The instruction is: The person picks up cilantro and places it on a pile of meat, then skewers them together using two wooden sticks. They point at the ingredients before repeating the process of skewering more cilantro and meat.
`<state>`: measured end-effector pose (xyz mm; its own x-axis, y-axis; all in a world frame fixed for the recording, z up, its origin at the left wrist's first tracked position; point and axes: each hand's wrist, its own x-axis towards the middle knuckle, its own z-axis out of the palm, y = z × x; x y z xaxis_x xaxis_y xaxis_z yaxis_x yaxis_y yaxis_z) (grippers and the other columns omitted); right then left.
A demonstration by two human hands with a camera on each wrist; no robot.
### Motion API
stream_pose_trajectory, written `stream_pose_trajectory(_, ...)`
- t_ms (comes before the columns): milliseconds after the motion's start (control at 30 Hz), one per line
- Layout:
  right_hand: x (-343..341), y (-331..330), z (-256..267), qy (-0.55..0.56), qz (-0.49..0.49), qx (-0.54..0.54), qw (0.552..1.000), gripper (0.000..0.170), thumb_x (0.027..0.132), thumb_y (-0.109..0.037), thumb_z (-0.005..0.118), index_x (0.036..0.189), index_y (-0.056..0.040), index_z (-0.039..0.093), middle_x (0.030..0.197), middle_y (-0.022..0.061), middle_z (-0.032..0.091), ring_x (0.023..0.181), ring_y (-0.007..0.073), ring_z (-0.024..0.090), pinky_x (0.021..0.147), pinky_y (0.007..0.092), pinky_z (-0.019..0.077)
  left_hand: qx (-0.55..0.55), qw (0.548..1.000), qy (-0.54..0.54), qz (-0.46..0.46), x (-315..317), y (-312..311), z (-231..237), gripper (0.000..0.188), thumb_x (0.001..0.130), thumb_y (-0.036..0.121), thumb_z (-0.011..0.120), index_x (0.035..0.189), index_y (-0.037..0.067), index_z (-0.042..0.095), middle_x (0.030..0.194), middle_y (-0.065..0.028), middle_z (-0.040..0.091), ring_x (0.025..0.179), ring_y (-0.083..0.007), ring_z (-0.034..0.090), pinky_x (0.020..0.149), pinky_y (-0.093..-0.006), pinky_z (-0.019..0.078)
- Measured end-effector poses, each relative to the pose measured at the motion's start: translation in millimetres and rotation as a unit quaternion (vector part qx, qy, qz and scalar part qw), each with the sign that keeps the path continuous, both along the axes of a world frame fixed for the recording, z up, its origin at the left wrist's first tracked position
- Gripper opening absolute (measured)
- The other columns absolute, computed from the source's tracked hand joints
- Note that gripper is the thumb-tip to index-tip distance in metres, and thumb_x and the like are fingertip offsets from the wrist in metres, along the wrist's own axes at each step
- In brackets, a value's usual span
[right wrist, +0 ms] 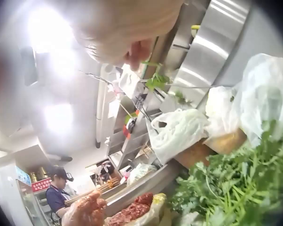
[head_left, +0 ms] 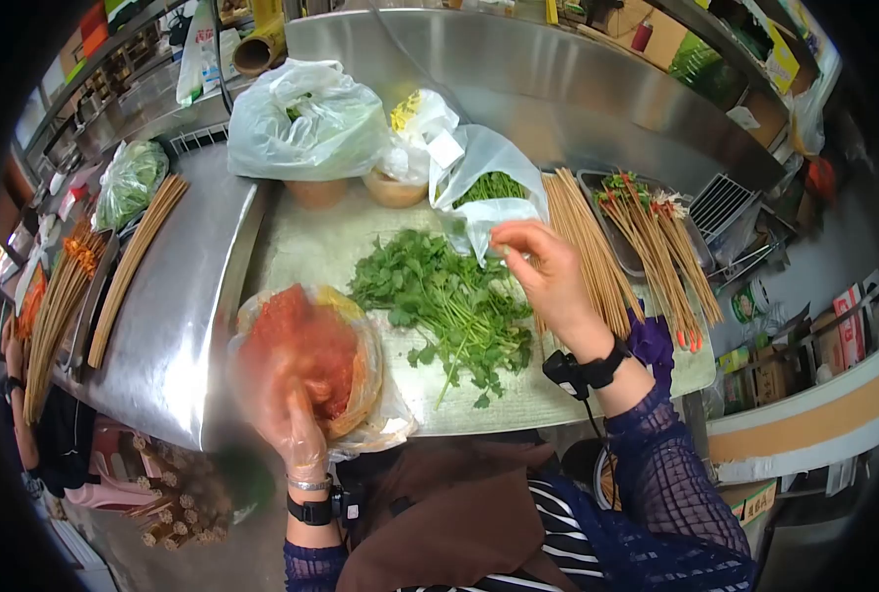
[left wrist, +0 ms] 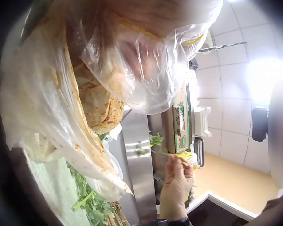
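Note:
My right hand (head_left: 548,281) is raised over the right side of the work surface, pinching a small cilantro sprig (left wrist: 156,140) between thumb and fingertips; its leaves (right wrist: 158,81) point away from the hand. Below lies a loose pile of cilantro (head_left: 449,296). My left hand (head_left: 299,429), in a clear plastic glove, is at the near edge of a plastic-lined bowl of red minced meat (head_left: 296,326). Red bits cling to its glove in the right wrist view. A blur covers its fingers in the head view, and I cannot tell whether they hold anything.
Behind the cilantro stand a bulging plastic bag (head_left: 306,118) and an open bag of greens (head_left: 489,183). Bamboo skewers (head_left: 587,247) lie to the right, beside a tray (head_left: 629,259) of filled skewers. More skewers (head_left: 136,271) lie left. Another person (right wrist: 57,193) stands farther off.

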<state>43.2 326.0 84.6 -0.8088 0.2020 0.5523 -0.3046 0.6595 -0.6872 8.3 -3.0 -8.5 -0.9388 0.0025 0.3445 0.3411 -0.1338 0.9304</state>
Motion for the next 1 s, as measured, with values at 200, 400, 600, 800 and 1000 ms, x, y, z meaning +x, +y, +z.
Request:
stream_pose_trajectory(200,-5.7,-5.9,13.8,0.0,0.118,-0.402,0.908,0.014,0.092,-0.011,0.057,0.104,-0.0036,0.06,0.104,0.0094,0.065,0.09,0.0136,0.063,0.082,0.0253,0.0488,0.034,0.999,-0.038,-0.008,0.0,4.3,5.5,0.028,0.092,0.004,0.053,0.119,-0.002,0.054,0.107,-0.0141,0.063,0.079,-0.014,0.061,0.068,-0.0252,0.0508)
stream_pose_trajectory(400,-5.2,-40.8,20.0,-0.078,0.222,-0.397,0.887,0.016,0.092,-0.011,0.057,0.106,-0.0054,0.06,0.1,0.0088,0.068,0.089,0.0116,0.062,0.079,0.0249,0.0487,-0.126,0.988,0.087,0.032,4.7,3.1,56.6,0.022,0.083,-0.004,0.061,0.104,-0.003,0.065,0.112,-0.0121,0.062,0.106,-0.018,0.057,0.087,-0.0266,0.0467)
stream_pose_trajectory(600,3.9,-86.0,22.6,-0.099,0.27,-0.401,0.87,0.014,0.09,-0.005,0.058,0.104,-0.0026,0.059,0.103,0.01,0.067,0.092,0.0129,0.062,0.083,0.0263,0.0495,-0.21,0.97,0.104,-0.062,18.4,33.6,94.0,0.033,0.07,-0.003,0.072,0.102,0.0,0.065,0.082,-0.0113,0.065,0.066,-0.0164,0.062,0.063,-0.0299,0.0508)
stream_pose_trajectory(800,7.0,-97.6,5.5,-0.077,0.274,-0.45,0.847,0.014,0.09,-0.004,0.057,0.105,-0.0019,0.058,0.105,0.0109,0.065,0.094,0.0149,0.063,0.085,0.0272,0.0501,-0.251,0.955,0.158,-0.01,8.4,43.6,84.4,0.014,0.076,-0.001,0.068,0.089,-0.001,0.067,0.079,-0.0118,0.066,0.069,-0.0173,0.064,0.065,-0.03,0.0507)
stream_pose_trajectory(1000,1.1,-105.0,-27.2,-0.083,0.26,-0.512,0.815,0.015,0.09,-0.008,0.06,0.104,-0.0023,0.059,0.104,0.0106,0.064,0.091,0.0167,0.064,0.08,0.0269,0.0506,0.171,0.961,-0.186,-0.116,1.2,35.2,66.3,0.015,0.084,-0.003,0.062,0.099,-0.005,0.061,0.088,-0.0136,0.066,0.07,-0.018,0.063,0.061,-0.0248,0.0532)
